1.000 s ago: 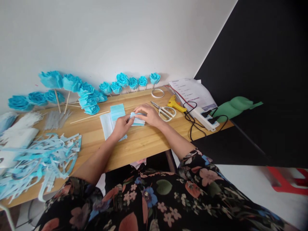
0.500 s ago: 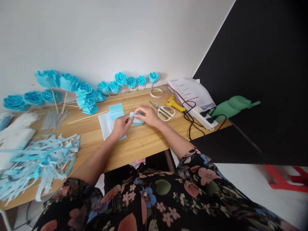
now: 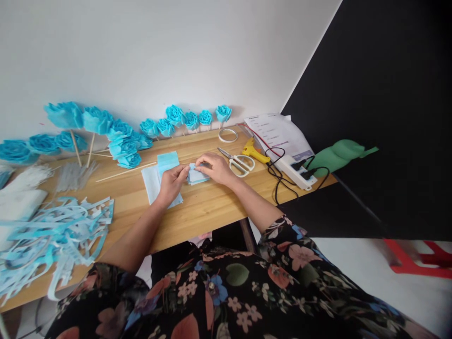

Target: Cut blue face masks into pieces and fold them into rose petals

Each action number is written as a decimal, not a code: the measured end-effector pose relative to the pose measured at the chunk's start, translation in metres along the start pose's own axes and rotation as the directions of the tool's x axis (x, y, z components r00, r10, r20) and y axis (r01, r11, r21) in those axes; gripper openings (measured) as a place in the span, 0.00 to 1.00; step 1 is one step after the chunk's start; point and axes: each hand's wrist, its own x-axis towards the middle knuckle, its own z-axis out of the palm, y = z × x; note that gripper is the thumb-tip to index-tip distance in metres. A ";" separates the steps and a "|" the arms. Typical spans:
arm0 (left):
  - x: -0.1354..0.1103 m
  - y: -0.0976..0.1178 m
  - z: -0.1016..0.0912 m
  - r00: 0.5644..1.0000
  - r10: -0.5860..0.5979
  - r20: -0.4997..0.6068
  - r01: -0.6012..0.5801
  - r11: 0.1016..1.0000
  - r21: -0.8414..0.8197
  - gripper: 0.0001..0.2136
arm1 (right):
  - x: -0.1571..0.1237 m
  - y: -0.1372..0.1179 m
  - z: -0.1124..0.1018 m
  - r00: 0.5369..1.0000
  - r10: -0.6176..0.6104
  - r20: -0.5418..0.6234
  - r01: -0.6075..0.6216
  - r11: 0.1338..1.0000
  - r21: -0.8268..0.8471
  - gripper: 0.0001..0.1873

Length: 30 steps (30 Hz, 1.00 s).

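Note:
Between my hands is a small pale blue fabric piece [image 3: 198, 177], lying over or among similar small pieces on the table. My right hand [image 3: 217, 169] pinches its upper side, thumb and fingers together. At the left edge, my left hand [image 3: 172, 184] has its fingertips closed on the same piece; the exact grip is too small to see. Partly under my left hand lie a larger pale sheet [image 3: 150, 182] and a brighter blue pleated sheet [image 3: 167, 161]. White-handled scissors [image 3: 242, 165] rest just right of my right hand.
Blue fabric roses [image 3: 174, 115] line the wall. Cut strips [image 3: 60, 235] heap at left, near a thin wooden stick [image 3: 123, 172]. To the right are a tape roll [image 3: 228, 135], a yellow glue gun [image 3: 254, 150], a power strip [image 3: 298, 173] with black cords and a green object [image 3: 339, 155].
My left hand has moved slightly left and down. The small piece has come down from raised fingertips onto the pieces on the table. The whole view has shifted a little.

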 end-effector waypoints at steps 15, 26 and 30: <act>0.000 0.003 0.001 0.999 0.007 -0.031 -0.004 0.997 0.078 0.18 | 0.000 -0.001 0.002 0.999 0.036 -0.039 -0.034 0.998 0.043 0.06; -0.001 0.002 0.002 0.998 0.044 -0.038 -0.041 0.995 0.087 0.17 | -0.002 0.000 0.004 0.991 0.131 -0.036 -0.125 0.983 0.136 0.13; -0.001 0.003 0.001 0.999 0.023 -0.036 -0.021 0.997 0.069 0.18 | -0.002 0.000 0.004 0.996 0.072 -0.055 -0.069 0.996 0.060 0.06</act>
